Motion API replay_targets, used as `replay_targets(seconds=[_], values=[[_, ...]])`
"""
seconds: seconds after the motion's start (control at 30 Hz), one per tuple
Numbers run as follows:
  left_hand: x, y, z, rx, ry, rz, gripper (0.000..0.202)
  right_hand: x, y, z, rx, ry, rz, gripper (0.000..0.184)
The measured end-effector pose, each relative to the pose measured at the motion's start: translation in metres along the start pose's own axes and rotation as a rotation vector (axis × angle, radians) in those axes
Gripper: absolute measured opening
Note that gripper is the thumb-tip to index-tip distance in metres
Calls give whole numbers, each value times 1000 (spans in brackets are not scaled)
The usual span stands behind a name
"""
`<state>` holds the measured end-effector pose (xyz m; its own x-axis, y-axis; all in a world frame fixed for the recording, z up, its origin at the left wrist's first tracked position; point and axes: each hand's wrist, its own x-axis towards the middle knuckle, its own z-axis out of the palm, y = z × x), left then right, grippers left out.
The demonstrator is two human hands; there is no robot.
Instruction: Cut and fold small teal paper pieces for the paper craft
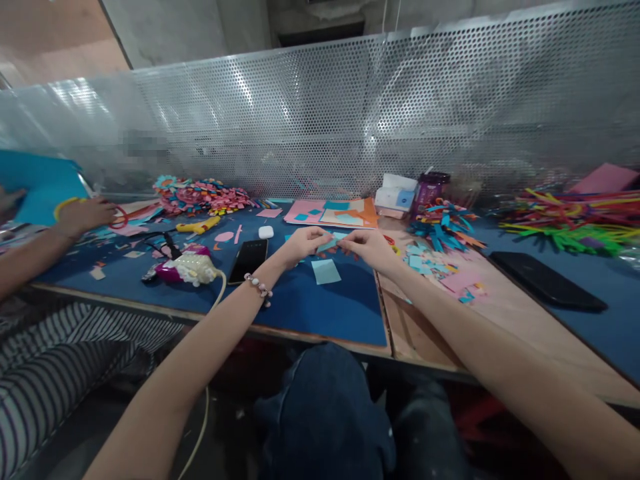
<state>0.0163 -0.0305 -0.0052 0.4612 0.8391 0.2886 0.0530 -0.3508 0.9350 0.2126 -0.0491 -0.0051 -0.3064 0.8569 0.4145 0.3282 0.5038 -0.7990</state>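
One long table (320,320): front edge beneath both forearms (200,357), which angle inward.
Left hand (306,244): nearly closed, pinching light-blue paper (329,242) by its left end.
Right hand (369,248): thumb and fingertips together on its right end.
Loose pale square (326,272): toward the front edge from the hands.
Light-blue paper: between both hands' fingertips.

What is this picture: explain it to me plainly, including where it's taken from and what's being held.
No machine here: you see a person's bare left hand and right hand. The single picture comes from a camera worn on that person's head, looking forward and down. The fingertips of both hands hold a small light blue paper. On the blue tabletop lie a pale square, a dark flat device and, farther back, coloured sheets. Paper scraps lie to the right. At far left is another person's hand.
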Motion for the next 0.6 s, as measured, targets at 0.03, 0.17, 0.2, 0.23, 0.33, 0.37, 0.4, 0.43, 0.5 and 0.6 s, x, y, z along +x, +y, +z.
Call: replay_targets(seconds=[0.03,0.17,0.2,0.23,0.33,0.37,0.4,0.43,0.5,0.6], values=[[1,0,-1,-51,1,-31,37,1,1,-1,5,2,2,34],[2,-1,-5,-175,-34,-113,38,3,6,-6,10,-33,-7,30],[2,-2,-7,-167,-53,-126,37,4,6,-7,7,-35,-10,30],[1,-2,-8,-154,-76,-138,35,5,6,-8,4,-30,-10,31],[0,-4,-10,-125,-138,-160,31,5,5,-9,-23,-15,9,34],[0,-5,-10,-119,-148,-154,31,5,4,-8,-38,-14,17,36],[0,-7,-10,-107,-142,-138,31,5,4,-6,-51,-6,26,38],[1,-8,-9,-85,-117,-111,30,5,4,-3,-60,14,36,40],[3,-12,-5,-18,-41,-44,28,6,6,5,-54,104,64,42],[6,-14,2,57,61,39,25,8,10,19,-18,218,128,39]])
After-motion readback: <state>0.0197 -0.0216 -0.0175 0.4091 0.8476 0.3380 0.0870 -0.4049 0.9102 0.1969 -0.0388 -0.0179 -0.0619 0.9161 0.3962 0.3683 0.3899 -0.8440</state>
